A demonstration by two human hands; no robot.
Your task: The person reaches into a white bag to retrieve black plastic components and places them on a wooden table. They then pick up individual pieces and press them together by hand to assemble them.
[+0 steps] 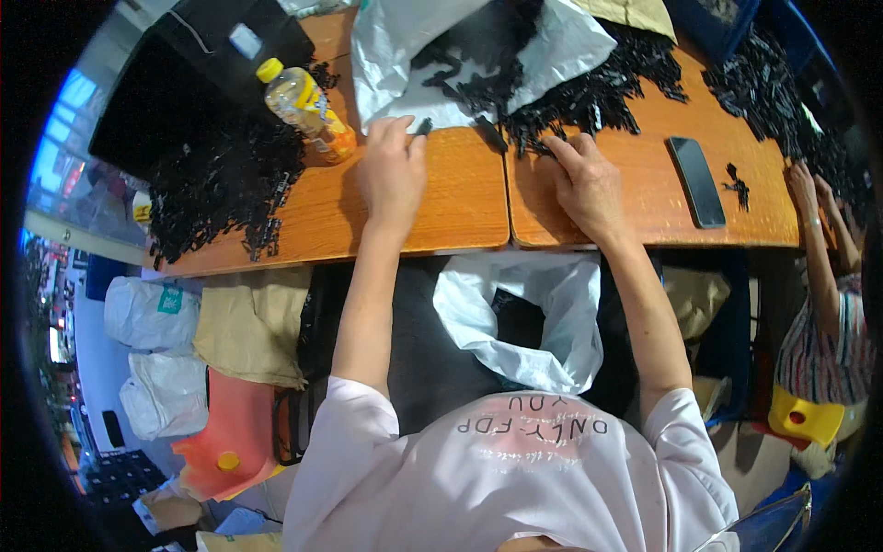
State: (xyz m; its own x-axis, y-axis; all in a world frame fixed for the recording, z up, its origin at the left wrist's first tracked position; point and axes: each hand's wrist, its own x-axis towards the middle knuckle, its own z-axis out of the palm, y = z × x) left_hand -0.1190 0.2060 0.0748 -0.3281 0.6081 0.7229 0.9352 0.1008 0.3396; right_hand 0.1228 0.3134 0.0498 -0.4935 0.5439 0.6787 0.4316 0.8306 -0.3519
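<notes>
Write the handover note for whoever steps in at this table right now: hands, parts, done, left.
Left hand: flat on the wooden table, fingertips at a small black part beside the white bag.
Right hand: fingers in the edge of the black parts pile.
Open white bag in the lap, dark inside.
Another black heap by the bottle; phone on the right.
Done: cannot tell how much.
Left: big piles on the table.

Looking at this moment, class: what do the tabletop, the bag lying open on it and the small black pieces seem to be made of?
Tabletop: probably wood or wood laminate, orange-brown and smooth with a faint sheen. Bag: thin plastic film, pale grey, crinkled and slightly glossy. Small black pieces: likely moulded plastic, matte black, though too small to be sure.
</notes>
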